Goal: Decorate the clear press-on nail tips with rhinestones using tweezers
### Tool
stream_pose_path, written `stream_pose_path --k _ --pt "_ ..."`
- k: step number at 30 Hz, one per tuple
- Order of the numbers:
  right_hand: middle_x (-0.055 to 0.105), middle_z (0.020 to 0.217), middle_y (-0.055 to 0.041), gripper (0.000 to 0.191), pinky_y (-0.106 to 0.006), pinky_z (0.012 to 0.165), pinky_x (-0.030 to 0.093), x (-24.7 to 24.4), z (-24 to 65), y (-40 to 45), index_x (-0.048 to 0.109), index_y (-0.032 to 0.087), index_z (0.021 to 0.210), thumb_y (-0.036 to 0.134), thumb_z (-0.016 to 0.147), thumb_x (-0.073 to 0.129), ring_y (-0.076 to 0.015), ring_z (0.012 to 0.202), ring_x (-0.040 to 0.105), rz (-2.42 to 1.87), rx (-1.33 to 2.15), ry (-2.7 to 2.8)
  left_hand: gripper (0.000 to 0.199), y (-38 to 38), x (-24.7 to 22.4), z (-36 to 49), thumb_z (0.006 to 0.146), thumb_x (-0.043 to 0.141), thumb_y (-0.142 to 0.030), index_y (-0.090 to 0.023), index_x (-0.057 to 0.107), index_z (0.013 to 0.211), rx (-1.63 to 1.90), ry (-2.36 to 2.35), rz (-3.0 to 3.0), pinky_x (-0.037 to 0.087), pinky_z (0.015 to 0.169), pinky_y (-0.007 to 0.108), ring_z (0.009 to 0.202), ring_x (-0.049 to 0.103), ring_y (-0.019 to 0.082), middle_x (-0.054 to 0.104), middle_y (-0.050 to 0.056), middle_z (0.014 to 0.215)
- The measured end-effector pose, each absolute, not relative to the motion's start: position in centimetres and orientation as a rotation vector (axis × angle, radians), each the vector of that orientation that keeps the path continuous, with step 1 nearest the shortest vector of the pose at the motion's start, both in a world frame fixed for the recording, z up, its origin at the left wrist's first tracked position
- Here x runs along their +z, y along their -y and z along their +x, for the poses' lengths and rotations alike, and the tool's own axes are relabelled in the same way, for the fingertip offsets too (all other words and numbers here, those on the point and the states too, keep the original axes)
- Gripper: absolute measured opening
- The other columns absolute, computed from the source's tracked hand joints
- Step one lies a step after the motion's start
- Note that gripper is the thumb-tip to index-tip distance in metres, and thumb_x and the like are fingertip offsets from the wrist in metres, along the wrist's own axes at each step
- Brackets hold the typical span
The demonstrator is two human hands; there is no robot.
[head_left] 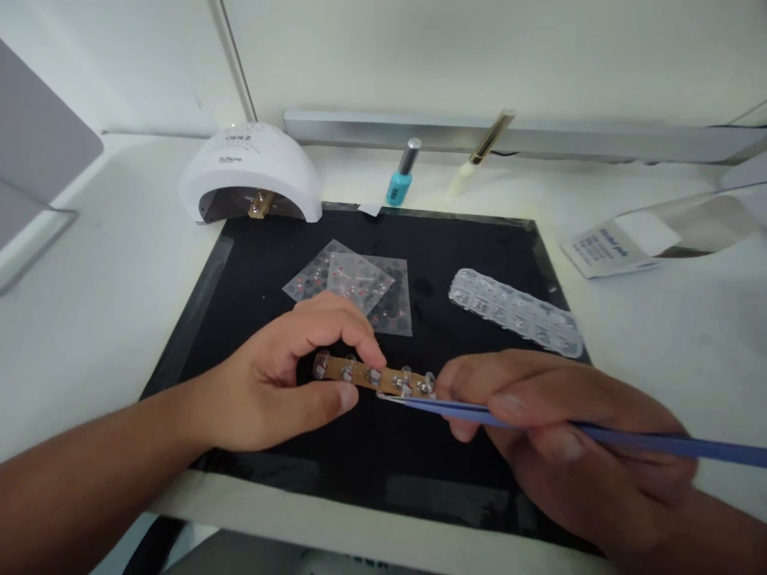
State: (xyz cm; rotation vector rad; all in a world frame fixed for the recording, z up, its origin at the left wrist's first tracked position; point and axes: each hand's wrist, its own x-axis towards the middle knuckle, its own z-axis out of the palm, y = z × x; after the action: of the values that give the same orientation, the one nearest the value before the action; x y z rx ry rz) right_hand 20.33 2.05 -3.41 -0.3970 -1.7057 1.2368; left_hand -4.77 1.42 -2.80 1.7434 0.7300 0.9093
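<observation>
My left hand point(288, 371) curves around a narrow brown strip point(361, 374) that carries several clear, decorated false nails point(375, 375). Its index fingertip rests at the strip's far edge and its thumb at the near edge. In my right hand point(557, 423) is a pair of blue tweezers point(473, 411), their metal tips close together beside the strip's near edge. My right fingertips come up against the strip's right end and partly cover it. Nothing can be made out between the tweezer tips.
Below lies a black mat point(252, 287) with clear sticker sheets point(359, 283) and a clear compartment case point(515, 311). Behind it stand a white nail lamp point(257, 160) with something brown inside, a turquoise polish bottle point(399, 185) and a pale bottle point(464, 177). An alcohol pads box point(611, 247) sits right.
</observation>
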Motion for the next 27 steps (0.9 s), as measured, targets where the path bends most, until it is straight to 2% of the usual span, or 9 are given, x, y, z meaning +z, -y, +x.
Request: stream_pose_path --k 4,8,15,21,27 --pt "0.068 0.082 -0.0073 0.029 -0.039 0.063 0.059 -3.7 20.1 -2.2 0.073 0.023 0.116 0.019 0.095 0.053 -0.0193 0.065 0.067 -0.406 1.242 1.659 0.029 -1.4 -2.8 -5.1 0.083 0.06 -0.017 -0.02 0.055 0.111 0.876 -0.808 1.977 0.036 0.099 0.046 0.104 0.053 0.024 0.058 0.007 0.105" --pt "0.068 0.075 -0.005 0.024 -0.034 0.056 0.055 -3.9 19.5 -2.3 0.075 0.02 0.108 0.018 0.093 0.057 -0.0162 0.058 0.064 -0.444 1.214 1.51 0.041 -1.7 -2.5 -5.8 0.076 0.061 -0.017 -0.02 0.051 0.116 0.659 -0.958 2.284 0.033 0.096 0.048 0.105 0.051 0.027 0.059 0.007 0.112" --pt "0.068 0.063 -0.0022 0.011 -0.03 0.051 0.053 -2.5 18.8 -2.4 0.079 0.023 0.092 0.028 0.086 0.071 -0.0155 0.054 0.063 -0.585 1.165 1.456 0.026 -2.8 -2.5 -6.3 0.079 0.063 -0.026 -0.017 0.061 0.104 0.417 -1.098 2.34 0.032 0.094 0.047 0.105 0.056 0.028 0.066 0.008 0.105" --pt "0.068 0.06 -0.0012 0.005 -0.025 0.05 0.053 -0.3 18.1 -2.0 0.077 0.019 0.076 0.021 0.08 0.074 -0.0137 0.055 0.064 -0.866 1.12 1.468 0.025 -3.2 -3.6 -6.5 0.081 0.067 -0.029 -0.019 0.063 0.104 0.513 -1.047 2.361 0.033 0.095 0.043 0.105 0.056 0.026 0.068 0.006 0.104" --pt "0.067 0.06 -0.0006 0.008 -0.026 0.053 0.053 -1.2 17.3 -2.3 0.074 0.019 0.076 0.025 0.081 0.072 -0.0142 0.056 0.063 -0.968 1.189 1.433 0.022 -3.2 -4.0 -6.0 0.079 0.068 -0.027 -0.019 0.064 0.099 0.543 -1.015 2.371 0.032 0.091 0.042 0.098 0.059 0.025 0.067 0.004 0.097"
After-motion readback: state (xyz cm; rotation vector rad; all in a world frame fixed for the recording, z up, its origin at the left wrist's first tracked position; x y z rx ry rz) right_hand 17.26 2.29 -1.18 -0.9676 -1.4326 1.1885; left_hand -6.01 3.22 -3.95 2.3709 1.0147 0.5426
